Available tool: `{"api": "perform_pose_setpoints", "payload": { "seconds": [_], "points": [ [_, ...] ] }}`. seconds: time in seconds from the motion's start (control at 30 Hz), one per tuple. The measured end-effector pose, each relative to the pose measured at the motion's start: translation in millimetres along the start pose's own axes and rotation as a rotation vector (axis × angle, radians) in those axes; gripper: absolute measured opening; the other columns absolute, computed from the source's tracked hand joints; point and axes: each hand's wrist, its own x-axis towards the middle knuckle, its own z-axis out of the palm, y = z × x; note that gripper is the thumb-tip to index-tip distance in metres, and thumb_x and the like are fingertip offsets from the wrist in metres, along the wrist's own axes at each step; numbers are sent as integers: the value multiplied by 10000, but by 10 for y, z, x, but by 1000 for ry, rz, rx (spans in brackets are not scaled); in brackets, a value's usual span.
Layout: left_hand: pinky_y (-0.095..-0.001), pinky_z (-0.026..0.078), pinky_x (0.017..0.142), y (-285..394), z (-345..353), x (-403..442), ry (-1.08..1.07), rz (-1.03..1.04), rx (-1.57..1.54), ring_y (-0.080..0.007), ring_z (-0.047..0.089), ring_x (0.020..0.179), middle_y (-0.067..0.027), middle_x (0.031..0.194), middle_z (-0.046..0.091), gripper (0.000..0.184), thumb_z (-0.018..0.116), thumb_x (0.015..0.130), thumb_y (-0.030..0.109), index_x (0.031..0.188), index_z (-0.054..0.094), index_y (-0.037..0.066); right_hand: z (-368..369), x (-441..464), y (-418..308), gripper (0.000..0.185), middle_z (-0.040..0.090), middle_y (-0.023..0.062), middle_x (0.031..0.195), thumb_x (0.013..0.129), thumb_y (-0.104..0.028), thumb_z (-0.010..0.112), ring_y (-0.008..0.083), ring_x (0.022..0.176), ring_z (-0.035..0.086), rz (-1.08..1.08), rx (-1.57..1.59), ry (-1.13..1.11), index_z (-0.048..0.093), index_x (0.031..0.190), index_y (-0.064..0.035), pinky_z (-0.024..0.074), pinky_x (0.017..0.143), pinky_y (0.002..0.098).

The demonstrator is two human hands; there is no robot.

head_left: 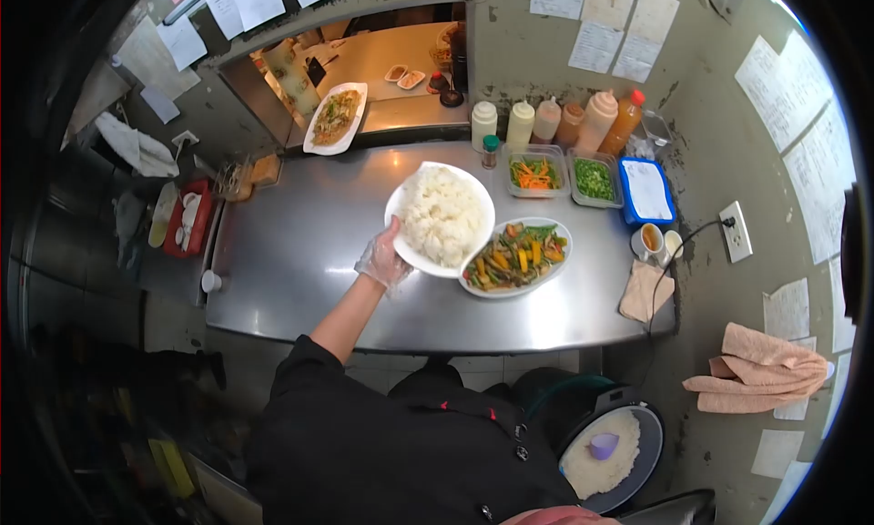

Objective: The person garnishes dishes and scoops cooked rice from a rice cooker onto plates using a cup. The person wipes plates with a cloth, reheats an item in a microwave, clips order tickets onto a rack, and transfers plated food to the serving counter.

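My left hand (387, 258), in a clear plastic glove, grips the left rim of a white bowl (393, 200) above the steel counter. White rice (442, 214) is heaped in the bowl. Just below and to the right of it, a white oval plate (559, 268) on the counter carries a stir-fry of vegetables (516, 257) with yellow and green pieces. The bowl's edge overlaps the plate's left end from this angle. My right hand is out of view.
Several sauce bottles (546, 122) line the back wall beside tubs of carrots (534, 173) and chopped green onion (594, 178). A plate of food (335, 118) rests at the pass-through window. A black cord (685, 241) hangs over the counter's right side. Below stands a rice bin (596, 478).
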Motion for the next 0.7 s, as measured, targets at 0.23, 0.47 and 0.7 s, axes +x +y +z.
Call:
{"api": "perform_pose_setpoints", "payload": {
  "seconds": [0.23, 0.47, 0.7],
  "points": [
    [-451, 359, 1027, 894, -600, 1618, 156, 196, 168, -272, 413, 1249, -122, 1374, 405, 582, 362, 949, 439, 1374, 298, 47, 2230, -748, -1116, 281, 531, 134, 1186, 760, -181, 633, 377, 1128, 452, -194, 349, -603, 597, 1005, -48, 358, 968, 471],
    [-598, 375, 946, 1409, -1207, 3024, 291, 147, 68, -323, 419, 1232, -129, 1357, 418, 574, 399, 933, 469, 1371, 313, 109, 2274, -1130, -1857, 300, 428, 217, 1280, 787, -104, 637, 397, 1157, 428, 111, 484, -688, 579, 1082, -103, 348, 994, 459],
    [-459, 478, 902, 1615, -1719, 3759, 520, 296, 327, -317, 555, 1067, -165, 1302, 465, 443, 379, 967, 299, 1341, 346, 63, 1829, -1323, -2003, 257, 445, 225, 1264, 804, -111, 618, 394, 1156, 452, 314, 430, -840, 590, 1059, -97, 394, 960, 434]
  ]
}}
